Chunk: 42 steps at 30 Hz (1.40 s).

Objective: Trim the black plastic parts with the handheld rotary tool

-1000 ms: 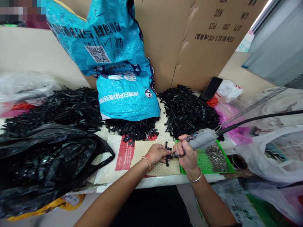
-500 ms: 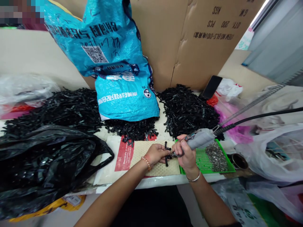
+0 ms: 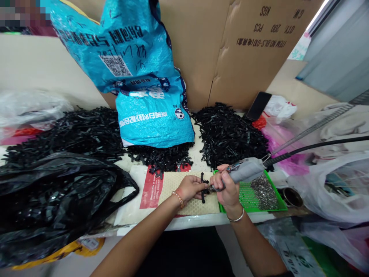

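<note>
My left hand (image 3: 190, 187) pinches a small black plastic part (image 3: 203, 187) and holds it down on a beige honeycomb mat (image 3: 178, 184). My right hand (image 3: 227, 186) grips a grey electric screwdriver (image 3: 245, 169) whose tip meets the black part. A black cable (image 3: 317, 145) runs from the tool off to the right. Just right of my hands sits a green tray (image 3: 246, 196) with a heap of small metal screws (image 3: 262, 188).
Piles of black plastic parts lie at the left (image 3: 77, 132), the middle (image 3: 161, 156) and the right (image 3: 230, 134). A blue woven sack (image 3: 138, 73) leans on cardboard (image 3: 245, 50). A black bag (image 3: 54, 196) fills the left front; clear bags (image 3: 331, 188) crowd the right. A phone (image 3: 257, 106) lies behind.
Both hands stay in place with the tool tip on the black part; only the view shifts slightly.
</note>
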Motion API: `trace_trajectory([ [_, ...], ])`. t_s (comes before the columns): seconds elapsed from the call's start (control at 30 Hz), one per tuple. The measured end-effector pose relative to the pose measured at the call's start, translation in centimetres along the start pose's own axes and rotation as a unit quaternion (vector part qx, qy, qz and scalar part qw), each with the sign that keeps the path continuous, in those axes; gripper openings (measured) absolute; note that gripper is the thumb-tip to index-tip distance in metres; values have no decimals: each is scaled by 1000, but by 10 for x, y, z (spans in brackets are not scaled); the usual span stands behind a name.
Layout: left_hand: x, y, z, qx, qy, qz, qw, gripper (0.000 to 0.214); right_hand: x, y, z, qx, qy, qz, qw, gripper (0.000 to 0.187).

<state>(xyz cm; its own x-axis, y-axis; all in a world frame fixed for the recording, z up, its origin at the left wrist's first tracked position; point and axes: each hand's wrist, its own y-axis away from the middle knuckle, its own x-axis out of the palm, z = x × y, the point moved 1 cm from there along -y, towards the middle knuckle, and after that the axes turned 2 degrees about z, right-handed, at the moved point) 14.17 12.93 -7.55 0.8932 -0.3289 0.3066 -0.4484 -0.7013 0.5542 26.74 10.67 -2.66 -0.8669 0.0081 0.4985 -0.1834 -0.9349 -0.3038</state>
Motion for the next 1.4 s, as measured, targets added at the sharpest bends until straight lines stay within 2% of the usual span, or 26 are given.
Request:
trace_trajectory([
  [0.33, 1, 3, -4, -3, 1, -2, 1000, 38, -1, 2, -2, 20, 29, -10, 999, 30],
  [0.53, 2, 5, -5, -4, -3, -7, 1000, 38, -1, 3, -3, 13, 31, -3, 999, 26],
  [0.8, 4, 7, -8, -10, -8, -12, 1000, 24, 0, 5, 0, 8, 10, 13, 1000, 21],
  [1.2, 2, 5, -5, -4, -3, -4, 1000, 28, -1, 4, 1, 9, 31, 2, 999, 27],
  [1.4, 2, 5, -6, -10, -2, -7, 1000, 35, -1, 5, -1, 2, 19, 15, 1000, 21],
])
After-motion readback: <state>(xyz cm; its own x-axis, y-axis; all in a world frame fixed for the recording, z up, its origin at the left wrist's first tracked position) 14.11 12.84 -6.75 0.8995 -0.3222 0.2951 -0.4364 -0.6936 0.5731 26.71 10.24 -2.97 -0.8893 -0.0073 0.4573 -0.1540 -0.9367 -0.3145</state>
